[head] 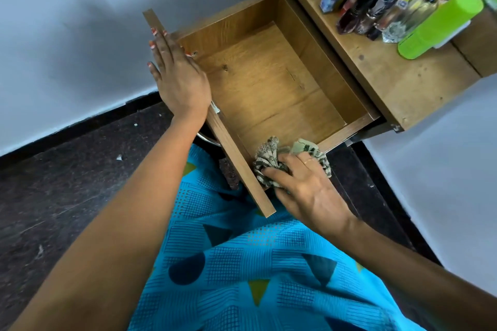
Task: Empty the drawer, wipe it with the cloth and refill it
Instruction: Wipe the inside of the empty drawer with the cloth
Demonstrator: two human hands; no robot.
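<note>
i see the drawer [269, 80] pulled far out of the wooden table [390, 83] with its floor bare, so i judge the emptying done and the wiping under way. my left hand [180, 75] lies flat on the top edge of the drawer's front panel, fingers straight, grasping nothing, only steadying. my right hand [309, 185] is clenched round the bunched patterned cloth [266, 158], which sits in the drawer's corner where the front panel meets the side wall nearest me.

what worries me: the drawer hangs a long way out, and weight from the left hand on that front edge could tip it or drag it off its runners. a hard sweep toward the back wall could jolt the table. the crowd of bottles [376, 2] stands close to the table's front edge, right above the drawer, and 1 could drop in. the green bottle [441, 24] lies on its side and could roll. the cloth is so wadded that it may skip the corners. there is also a small dark mark [225, 67] near the front panel that i cannot identify.
</note>
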